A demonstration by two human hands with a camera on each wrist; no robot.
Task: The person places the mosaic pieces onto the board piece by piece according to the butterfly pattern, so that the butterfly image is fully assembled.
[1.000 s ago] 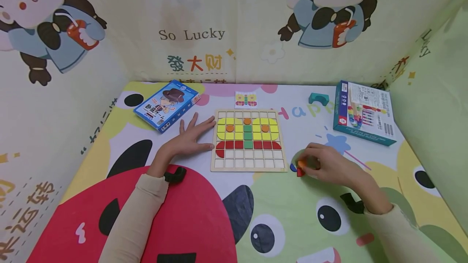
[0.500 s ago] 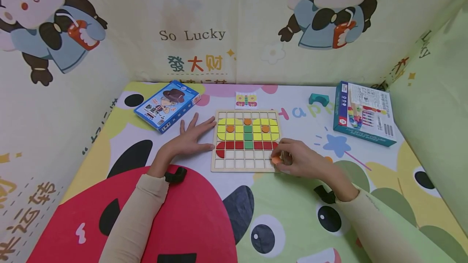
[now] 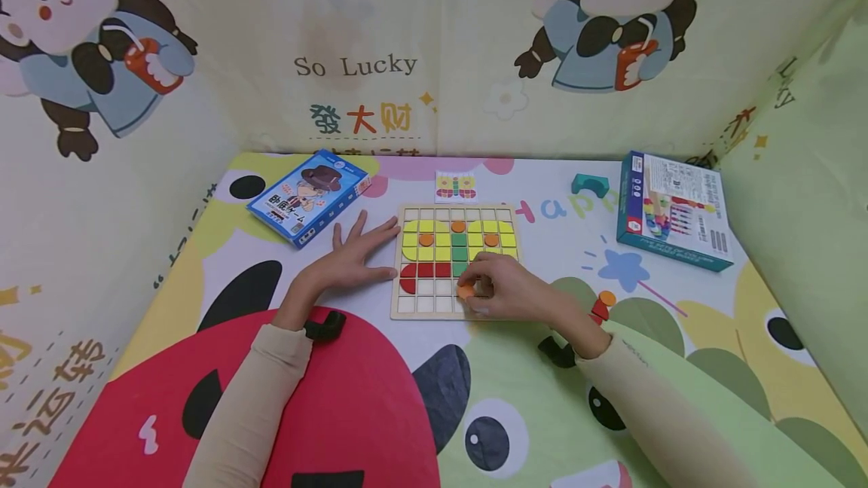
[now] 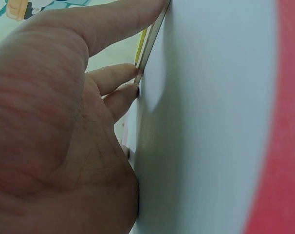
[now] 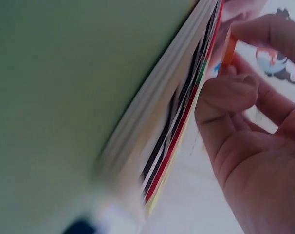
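A wooden grid board (image 3: 427,307) lies flat, filled with yellow, green, orange and red pieces in a butterfly-like pattern. My left hand (image 3: 347,258) lies with fingers spread, thumb and fingertips touching the board's left edge; the left wrist view shows these fingertips (image 4: 130,90) against the rim. Over the lower middle of the grid, my right hand (image 3: 511,288) pinches an orange round piece (image 3: 466,291) between thumb and fingers. The right wrist view also shows this orange piece (image 5: 229,50), near the board's surface. My right hand hides the grid's lower right part.
Behind the board lies a small butterfly picture card (image 3: 456,187). A blue box (image 3: 308,198) stands back left, a teal-edged box (image 3: 678,209) back right, with a teal arch-shaped block (image 3: 591,185) near it. Loose red (image 3: 600,310) and orange pieces (image 3: 606,297) lie beyond my right forearm.
My right hand has moved left from the loose pieces beside the board to over the grid, carrying the orange round piece. My left hand has stayed at the board's left edge.
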